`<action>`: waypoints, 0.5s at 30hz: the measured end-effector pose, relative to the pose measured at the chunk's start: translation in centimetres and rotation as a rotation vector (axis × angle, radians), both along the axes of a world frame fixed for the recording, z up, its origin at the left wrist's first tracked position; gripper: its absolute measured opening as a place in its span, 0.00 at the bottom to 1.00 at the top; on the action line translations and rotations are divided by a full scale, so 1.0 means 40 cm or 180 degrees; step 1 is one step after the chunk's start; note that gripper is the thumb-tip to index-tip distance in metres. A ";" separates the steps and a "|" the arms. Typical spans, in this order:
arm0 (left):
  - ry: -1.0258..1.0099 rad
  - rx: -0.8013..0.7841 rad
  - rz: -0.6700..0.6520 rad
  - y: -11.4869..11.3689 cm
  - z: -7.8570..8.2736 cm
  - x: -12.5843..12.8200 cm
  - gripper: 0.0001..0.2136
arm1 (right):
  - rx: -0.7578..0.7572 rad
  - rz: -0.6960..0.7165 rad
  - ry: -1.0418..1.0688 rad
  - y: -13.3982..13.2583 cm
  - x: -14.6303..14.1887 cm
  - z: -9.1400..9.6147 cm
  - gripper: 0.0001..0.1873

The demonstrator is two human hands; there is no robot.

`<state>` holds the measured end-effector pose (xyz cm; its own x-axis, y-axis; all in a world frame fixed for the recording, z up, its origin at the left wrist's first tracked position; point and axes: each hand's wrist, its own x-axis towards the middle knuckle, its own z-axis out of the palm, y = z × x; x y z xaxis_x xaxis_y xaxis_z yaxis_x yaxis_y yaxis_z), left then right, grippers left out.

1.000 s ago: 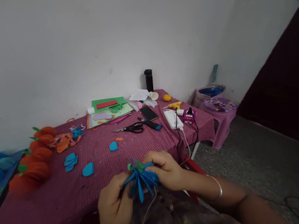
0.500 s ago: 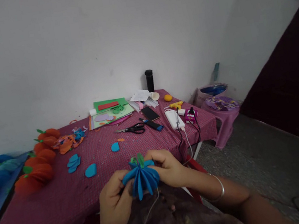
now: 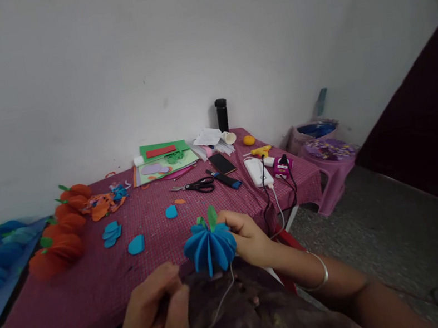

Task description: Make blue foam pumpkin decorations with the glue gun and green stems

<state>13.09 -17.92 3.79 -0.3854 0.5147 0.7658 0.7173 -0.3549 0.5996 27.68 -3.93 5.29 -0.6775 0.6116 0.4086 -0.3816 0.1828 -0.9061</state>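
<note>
A blue paper pumpkin (image 3: 210, 249) with fanned folds and green leaves on top is held up over my lap. My right hand (image 3: 249, 238) grips its right side between thumb and fingers. Clear of the pumpkin, to its lower left, is my left hand (image 3: 156, 316); its fingers are half curled, a gap shows between them and the thumb, and it holds nothing. Blue cut paper pieces (image 3: 136, 245) lie on the table beyond my left hand. Farther back are black-handled scissors (image 3: 199, 185).
Orange paper pumpkins (image 3: 62, 248) line the table's left part, beside a blue sheet bearing more coloured ones. A cutter (image 3: 226, 180), a phone (image 3: 222, 163), a white power bank (image 3: 258, 172) with cables and a yellow glue gun (image 3: 261, 151) lie right. A black bottle (image 3: 222, 115) stands behind.
My left hand has let go of the blue pumpkin and moved down and left. The pumpkin, now in my right hand alone, looks rounder and its leaves stand more upright.
</note>
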 end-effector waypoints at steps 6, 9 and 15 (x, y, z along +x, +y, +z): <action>0.0765 -0.0306 -0.0184 0.034 0.076 0.016 0.09 | 0.0738 -0.0293 -0.0141 -0.002 0.011 0.007 0.16; 0.0897 -0.0484 -0.0392 0.053 0.103 0.020 0.04 | 0.1392 -0.0500 -0.0212 -0.005 0.019 0.014 0.16; 0.0937 -0.0891 -0.0596 0.048 0.111 0.022 0.07 | 0.2472 -0.0773 -0.0192 -0.008 0.030 0.031 0.17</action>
<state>13.97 -16.02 8.24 -0.0524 0.7579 0.6503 0.8107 -0.3480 0.4709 28.89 -4.24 6.53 -0.5969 0.3015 0.7435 -0.2052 0.8385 -0.5047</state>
